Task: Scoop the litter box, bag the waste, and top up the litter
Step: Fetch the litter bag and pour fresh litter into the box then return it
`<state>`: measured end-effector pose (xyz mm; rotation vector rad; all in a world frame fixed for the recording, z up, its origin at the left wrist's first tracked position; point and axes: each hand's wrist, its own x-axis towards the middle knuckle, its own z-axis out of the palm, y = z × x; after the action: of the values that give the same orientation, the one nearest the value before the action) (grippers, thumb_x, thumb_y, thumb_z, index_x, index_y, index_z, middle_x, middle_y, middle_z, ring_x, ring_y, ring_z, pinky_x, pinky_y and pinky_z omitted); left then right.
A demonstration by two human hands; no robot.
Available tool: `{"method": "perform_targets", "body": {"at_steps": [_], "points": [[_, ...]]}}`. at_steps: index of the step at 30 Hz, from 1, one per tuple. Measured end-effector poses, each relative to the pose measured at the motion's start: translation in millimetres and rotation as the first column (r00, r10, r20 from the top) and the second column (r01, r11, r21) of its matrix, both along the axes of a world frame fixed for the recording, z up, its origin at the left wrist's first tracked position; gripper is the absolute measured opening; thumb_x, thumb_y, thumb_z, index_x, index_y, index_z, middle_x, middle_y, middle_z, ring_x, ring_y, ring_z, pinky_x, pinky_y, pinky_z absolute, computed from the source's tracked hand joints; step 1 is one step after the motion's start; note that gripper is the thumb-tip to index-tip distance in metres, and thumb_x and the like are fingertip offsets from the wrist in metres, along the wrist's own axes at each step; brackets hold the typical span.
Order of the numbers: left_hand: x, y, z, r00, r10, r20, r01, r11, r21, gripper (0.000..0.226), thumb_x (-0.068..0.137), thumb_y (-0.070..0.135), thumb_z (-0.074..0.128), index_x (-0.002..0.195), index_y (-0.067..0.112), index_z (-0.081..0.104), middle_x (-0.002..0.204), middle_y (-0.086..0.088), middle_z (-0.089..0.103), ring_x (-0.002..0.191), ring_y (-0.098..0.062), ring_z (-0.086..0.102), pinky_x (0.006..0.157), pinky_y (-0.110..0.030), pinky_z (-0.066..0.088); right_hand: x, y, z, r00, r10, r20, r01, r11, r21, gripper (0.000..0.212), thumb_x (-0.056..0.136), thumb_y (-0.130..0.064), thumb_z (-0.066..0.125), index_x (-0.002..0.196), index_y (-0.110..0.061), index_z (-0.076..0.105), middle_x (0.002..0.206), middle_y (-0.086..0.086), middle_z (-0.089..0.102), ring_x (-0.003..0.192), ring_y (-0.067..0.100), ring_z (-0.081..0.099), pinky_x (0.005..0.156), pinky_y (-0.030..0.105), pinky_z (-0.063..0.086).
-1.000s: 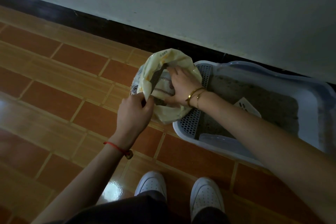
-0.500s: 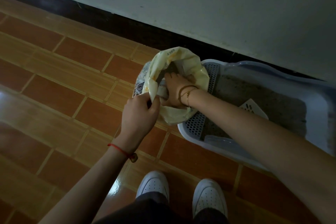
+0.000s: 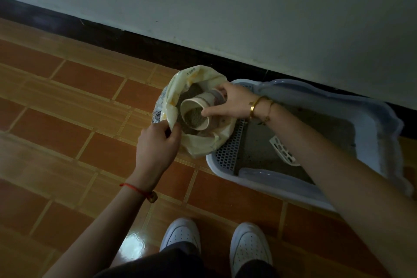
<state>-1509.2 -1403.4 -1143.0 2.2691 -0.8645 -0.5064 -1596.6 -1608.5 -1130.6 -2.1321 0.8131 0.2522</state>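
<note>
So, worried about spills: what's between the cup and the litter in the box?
Head view: the bag rim, then the holed grate, lie between cup and litter.

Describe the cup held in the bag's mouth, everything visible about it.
The cup is pale, paper-looking, with a rolled rim, tipped on its side, mouth toward the camera, part-filled with grey litter. It sits inside the open mouth of the yellowish bag. The right hand grips it, thumb by the rim, fingers over the top.

Home, prob. a room corner: tiled floor, dark skirting, cat litter box by wall.
</note>
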Motion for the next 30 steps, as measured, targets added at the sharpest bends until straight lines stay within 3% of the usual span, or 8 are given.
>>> {"method": "perform_targets", "body": {"at_steps": [4, 7, 10, 13, 16, 19, 25, 30], "points": [[-2.5, -3.9, 1.1, 0.999, 0.022, 0.034, -0.022, 1.000, 0.010, 0.037, 0.097, 0.025, 0.051, 0.071, 0.001, 0.061, 0.060, -0.017, 0.063, 0.051, -0.035, 0.061, 0.046, -0.043, 0.050, -26.4, -10.6, 5.6, 0.975, -0.179, 0.133, 0.133, 0.946, 0.297, 0.052, 0.065, -0.051, 0.078, 0.107, -0.024, 0.061, 0.110, -0.004, 0.066, 0.105, 0.016, 0.063, 0.091, 0.033, 0.052], [-1.7, -5.2, -0.7, 0.997, 0.035, 0.063, -0.037, 0.999, 0.030, 0.038, 0.096, 0.027, 0.052, 0.071, 0.000, 0.061, 0.059, -0.018, 0.062, 0.051, -0.037, 0.060, 0.047, -0.048, 0.051, -44.9, -14.3, 10.2, 0.916, -0.342, 0.210, 0.180, 0.818, 0.546, 0.032, 0.079, -0.032, 0.071, 0.105, -0.012, 0.066, 0.107, 0.004, 0.069, 0.102, 0.016, 0.066, 0.092, 0.030, 0.052], [-2.6, -7.0, -0.3, 0.998, 0.030, 0.050, -0.033, 0.998, 0.051, 0.038, 0.097, 0.026, 0.051, 0.073, -0.001, 0.062, 0.061, -0.018, 0.063, 0.050, -0.035, 0.060, 0.045, -0.042, 0.050, -63.7, -17.4, 17.1, 0.860, -0.458, 0.225, 0.224, 0.736, 0.639, 0.011, 0.089, -0.019, 0.059, 0.096, -0.014, 0.066, 0.091, -0.003, 0.072, 0.089, 0.008, 0.067, 0.088, 0.020, 0.052], [-3.3, -9.0, 0.5, 0.995, 0.039, 0.095, -0.045, 0.997, 0.066, 0.040, 0.096, 0.025, 0.053, 0.066, -0.002, 0.058, 0.055, -0.017, 0.057, 0.043, -0.025, 0.047, 0.042, -0.027, 0.032, -79.1, -27.1, 18.4, 0.792, -0.573, 0.211, 0.328, 0.691, 0.645, 0.007, 0.090, -0.017, 0.059, 0.090, -0.014, 0.065, 0.079, -0.006, 0.074, 0.078, 0.003, 0.068, 0.080, 0.017, 0.054], [-2.1, -10.0, -2.8, 0.995, 0.039, 0.092, -0.044, 0.998, 0.052, 0.041, 0.095, 0.025, 0.053, 0.066, -0.004, 0.058, 0.059, -0.023, 0.060, 0.045, -0.031, 0.049, 0.045, -0.030, 0.035, -96.4, -38.5, 16.3, 0.761, -0.617, 0.200, 0.452, 0.726, 0.518, 0.036, 0.077, -0.038, 0.073, 0.103, -0.014, 0.063, 0.099, -0.003, 0.070, 0.094, 0.009, 0.066, 0.090, 0.027, 0.050], [-2.8, -11.3, -4.0, 0.995, 0.033, 0.099, -0.037, 0.998, 0.047, 0.042, 0.095, 0.023, 0.052, 0.065, -0.005, 0.058, 0.058, -0.024, 0.059, 0.045, -0.027, 0.046, 0.046, -0.030, 0.035, -116.0, -42.8, 17.5, 0.833, -0.524, 0.178, 0.508, 0.852, 0.128, 0.076, 0.068, -0.048, 0.078, 0.129, -0.017, 0.045, 0.117, -0.006, 0.051, 0.105, 0.011, 0.052, 0.075, 0.021, 0.044], [-4.2, -14.3, -5.1, 0.995, 0.051, 0.090, -0.056, 0.997, 0.049, 0.042, 0.096, 0.025, 0.051, 0.066, -0.004, 0.058, 0.058, -0.021, 0.058, 0.047, -0.026, 0.046, 0.048, -0.028, 0.035, -141.7, -44.2, 11.8, 0.892, -0.403, 0.205, 0.438, 0.883, -0.170, 0.083, 0.062, -0.043, 0.083, 0.130, -0.017, 0.042, 0.116, -0.002, 0.047, 0.103, 0.015, 0.050, 0.081, 0.030, 0.046], [-5.7, -14.6, -4.3, 0.993, 0.059, 0.107, -0.064, 0.997, 0.049, 0.042, 0.095, 0.025, 0.052, 0.065, -0.004, 0.056, 0.053, -0.019, 0.052, 0.046, -0.024, 0.042, 0.048, -0.028, 0.032, -154.7, -44.8, 16.1, 0.943, -0.314, 0.107, 0.331, 0.920, -0.212, 0.085, 0.061, -0.041, 0.083, 0.130, -0.018, 0.040, 0.122, 0.003, 0.049, 0.105, 0.018, 0.051, 0.087, 0.037, 0.050]]}}
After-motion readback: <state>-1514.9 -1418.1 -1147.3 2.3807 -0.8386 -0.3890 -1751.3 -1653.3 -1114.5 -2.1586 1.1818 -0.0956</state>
